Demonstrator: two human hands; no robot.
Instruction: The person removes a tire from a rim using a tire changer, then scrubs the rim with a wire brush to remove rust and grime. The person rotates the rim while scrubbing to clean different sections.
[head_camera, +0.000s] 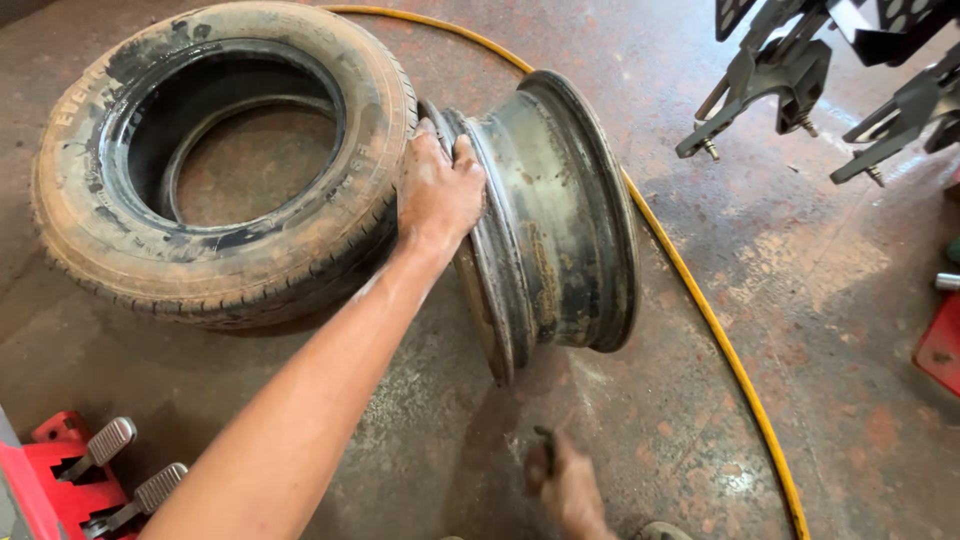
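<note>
left hand (438, 190) grips the upright steel rim (555, 220) beside a tyre (220, 160); right hand (565, 485) blurred, grasp unclear.

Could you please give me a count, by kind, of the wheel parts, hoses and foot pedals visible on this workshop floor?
Tyre: 1
Steel wheel rim: 1
Yellow hose: 1
Foot pedals on the red machine: 2
Total: 5

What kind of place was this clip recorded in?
Most likely a tyre or wheel repair workshop. A dismounted tyre lies on the stained concrete floor, the left hand steadies a bare steel rim on edge, and a yellow hose and a red machine's pedals are nearby.
</note>
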